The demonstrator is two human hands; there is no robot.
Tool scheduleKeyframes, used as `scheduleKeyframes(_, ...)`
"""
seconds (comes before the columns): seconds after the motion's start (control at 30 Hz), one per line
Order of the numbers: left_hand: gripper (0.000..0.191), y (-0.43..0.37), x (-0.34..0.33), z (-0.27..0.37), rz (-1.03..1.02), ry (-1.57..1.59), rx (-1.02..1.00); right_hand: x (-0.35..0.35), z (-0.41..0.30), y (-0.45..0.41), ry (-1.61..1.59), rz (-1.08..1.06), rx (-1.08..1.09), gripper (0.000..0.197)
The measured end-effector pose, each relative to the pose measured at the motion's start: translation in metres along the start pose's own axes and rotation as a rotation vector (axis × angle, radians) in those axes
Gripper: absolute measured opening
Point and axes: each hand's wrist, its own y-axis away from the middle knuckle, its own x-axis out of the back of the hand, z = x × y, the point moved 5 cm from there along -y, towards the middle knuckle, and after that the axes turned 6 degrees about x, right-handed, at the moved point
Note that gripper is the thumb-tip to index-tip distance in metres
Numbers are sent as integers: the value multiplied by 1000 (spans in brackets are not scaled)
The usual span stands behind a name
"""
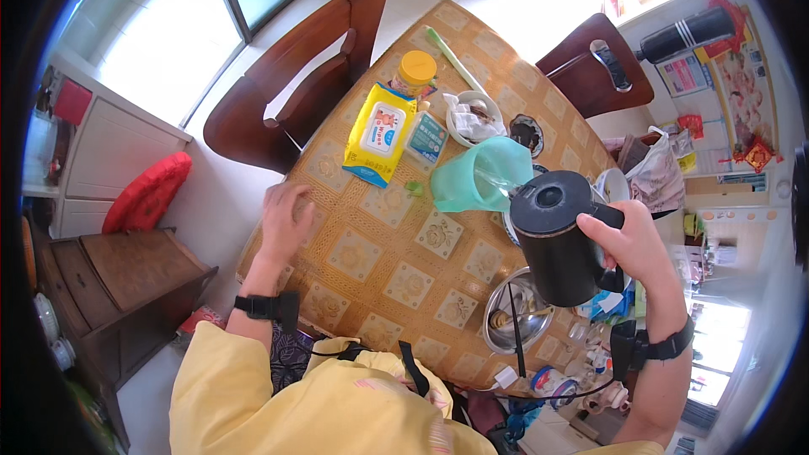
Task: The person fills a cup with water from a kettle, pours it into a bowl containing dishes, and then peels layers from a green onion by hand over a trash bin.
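Note:
My right hand [622, 240] is closed around the handle of a black electric kettle [556, 240], tilted so its spout lies over the mouth of a green translucent plastic pitcher [458, 180]. Water runs from the spout into the pitcher, which stands on the patterned tablecloth [354, 256]. At the table's left edge rests my left hand [287, 221], fingers loosely curled with nothing seen in them. A yellow pack of wet wipes [379, 136] and a small teal-labelled box [426, 139] lie between that hand and the pitcher.
Behind the pitcher are a white bowl with tissues [458, 129], a dark scalloped dish [526, 133], a yellow-lidded jar [416, 69] and a green onion stalk [455, 60]. A steel bowl [499, 335] with utensils sits near the front right. Wooden chairs [303, 76] flank the table.

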Motion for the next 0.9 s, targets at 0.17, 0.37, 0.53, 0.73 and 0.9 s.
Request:
scheduleKeyframes(0.17, 11, 26, 0, -29, 86, -14, 122, 2, -8, -5, 60, -10, -26, 45)
scheduleKeyframes(0.37, 8, 26, -3, -26, 142, -34, 74, 5, -15, -10, 134, -4, -65, 48)
scheduleKeyframes(0.53, 7, 26, -1, -21, 162, -51, 53, 5, -18, -16, 155, -12, -73, 49)
scheduleKeyframes(0.73, 7, 26, -4, -23, 138, -23, 64, 4, -20, -21, 154, -6, -89, 49)
scheduleKeyframes(0.9, 7, 26, -4, -24, 138, -20, 74, 1, -22, -25, 139, -13, -103, 50)
